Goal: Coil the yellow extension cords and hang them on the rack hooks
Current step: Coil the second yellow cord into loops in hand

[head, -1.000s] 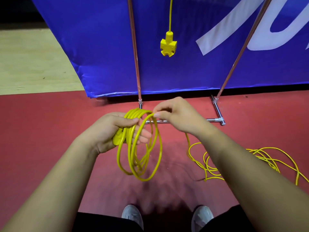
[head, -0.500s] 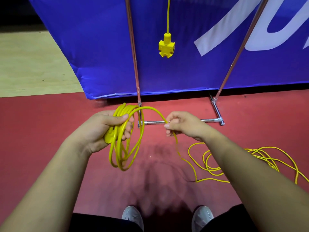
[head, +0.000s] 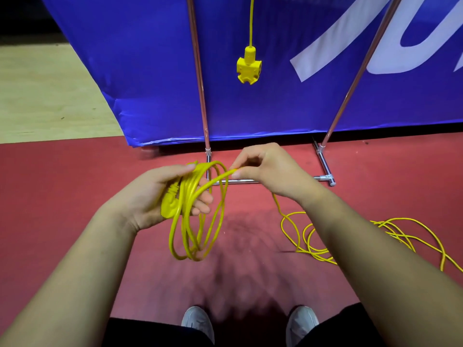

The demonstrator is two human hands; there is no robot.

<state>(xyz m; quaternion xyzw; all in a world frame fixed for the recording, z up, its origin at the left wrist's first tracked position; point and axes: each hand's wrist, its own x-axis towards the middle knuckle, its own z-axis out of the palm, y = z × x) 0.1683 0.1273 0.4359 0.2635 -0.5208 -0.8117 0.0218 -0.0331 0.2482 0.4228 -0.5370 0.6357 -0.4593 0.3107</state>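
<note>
The left hand (head: 160, 196) is curled round a coil (head: 198, 234) of yellow cord, with the thumb on top of the loops. The loops hang down from that hand over the red floor (head: 62, 196). A yellow plug (head: 170, 204) lies in the palm against the loops. The right hand (head: 265, 171) is just beside the left one and pinches the yellow cord (head: 218, 180) between thumb and finger, right by the top of the coil. From under the right hand the cord runs down to a loose pile (head: 350, 236) on the floor to the right.

Ahead stands a metal rack (head: 198, 71) with thin poles, in front of a blue banner (head: 137, 71). A yellow socket block (head: 249, 68) hangs on its own cord between the poles. Two grey shoes (head: 198, 321) show at the bottom.
</note>
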